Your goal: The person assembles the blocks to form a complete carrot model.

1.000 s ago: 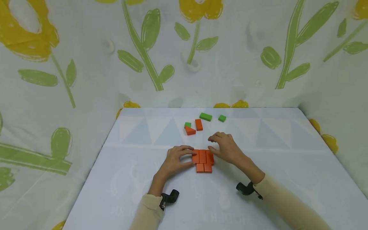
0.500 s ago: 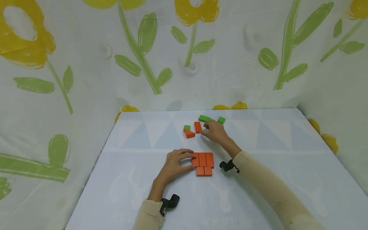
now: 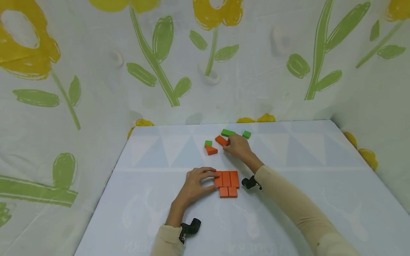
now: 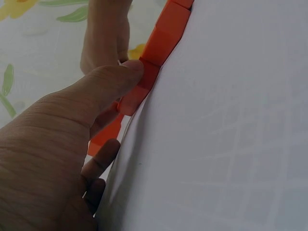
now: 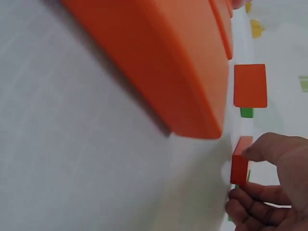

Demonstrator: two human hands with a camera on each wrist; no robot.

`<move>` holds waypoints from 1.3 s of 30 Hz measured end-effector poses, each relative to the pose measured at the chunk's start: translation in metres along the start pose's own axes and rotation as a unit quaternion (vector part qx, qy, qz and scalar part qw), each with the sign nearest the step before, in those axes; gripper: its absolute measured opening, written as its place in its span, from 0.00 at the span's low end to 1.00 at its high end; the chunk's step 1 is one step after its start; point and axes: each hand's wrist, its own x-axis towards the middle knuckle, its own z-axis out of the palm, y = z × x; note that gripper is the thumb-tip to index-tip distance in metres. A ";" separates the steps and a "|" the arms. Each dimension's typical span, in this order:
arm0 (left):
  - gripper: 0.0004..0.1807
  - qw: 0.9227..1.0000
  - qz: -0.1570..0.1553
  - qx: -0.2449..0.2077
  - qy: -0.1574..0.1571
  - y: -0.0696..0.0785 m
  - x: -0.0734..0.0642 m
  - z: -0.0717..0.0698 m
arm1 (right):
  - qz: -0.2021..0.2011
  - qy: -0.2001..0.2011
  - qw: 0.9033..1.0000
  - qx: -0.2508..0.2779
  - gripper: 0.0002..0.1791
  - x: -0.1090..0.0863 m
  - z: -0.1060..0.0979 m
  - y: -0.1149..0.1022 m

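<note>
Soft, diffuse light, faint shadows on tabletop (image 3: pixel 134 202)

Pale patterned table (image 3: pixel 128 199), white flower-printed backdrop (image 3: pixel 250 85)

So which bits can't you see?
Head view: one end of the pinched orange rectangular block, behind the right hand.
Left wrist view: the grouped orange rectangular blocks, cut off by the top edge.
Right wrist view: part of the small green square block, behind the orange triangular block.

I observe flower-printed walls (image 3: pixel 253 90) at 9, 12 and 3 o'clock; a pale tabletop (image 3: pixel 137 199) extends toward 6 o'clock.
</note>
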 end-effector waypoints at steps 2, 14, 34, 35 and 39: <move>0.21 1.000 0.004 -0.001 0.004 0.000 0.000 -0.001 | -0.015 0.007 1.000 -0.007 0.18 0.000 -0.001 0.002; 0.20 1.000 0.013 0.004 0.019 0.003 -0.003 0.002 | -0.042 0.021 0.998 0.041 0.17 -0.010 -0.007 0.010; 0.20 1.000 0.003 0.006 0.016 -0.003 -0.003 0.001 | -0.180 0.096 0.974 0.096 0.11 -0.102 -0.040 0.035; 0.20 1.000 0.005 0.005 0.017 -0.003 -0.003 0.001 | -0.189 0.098 0.972 0.097 0.11 -0.106 -0.040 0.035; 0.20 1.000 0.013 0.001 0.019 -0.001 -0.002 0.003 | -0.224 0.104 0.964 0.101 0.10 -0.122 -0.040 0.038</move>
